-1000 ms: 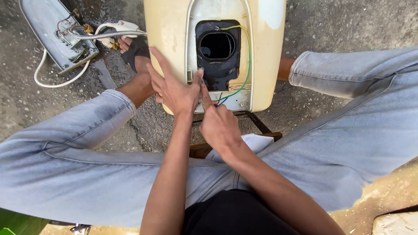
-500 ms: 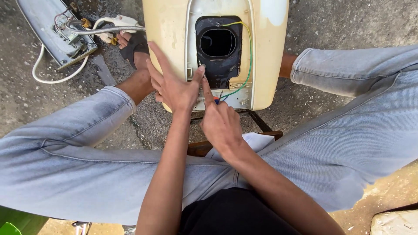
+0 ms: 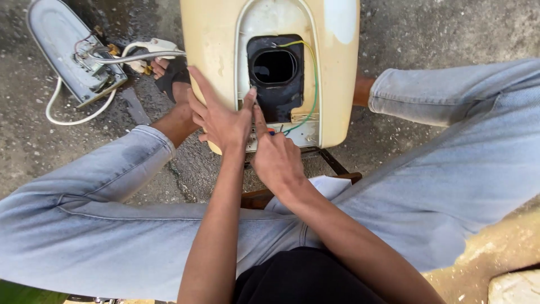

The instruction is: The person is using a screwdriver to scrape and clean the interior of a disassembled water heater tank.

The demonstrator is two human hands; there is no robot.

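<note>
Rough, damp grey concrete (image 3: 427,39) underlies a glossy cream, rounded appliance casing (image 3: 216,50) with a recessed white panel and a black opening, along whose edge run thin green and yellow wires (image 3: 313,84). Left hand (image 3: 220,119) lies flat on the casing, fingers spread apart, holding nothing; right hand (image 3: 275,160) is loosely curled, index finger pressing the panel's lower edge beside the wire ends. Upper left lies a grey metal cover plate (image 3: 67,50) with a white cord (image 3: 73,119).
</note>
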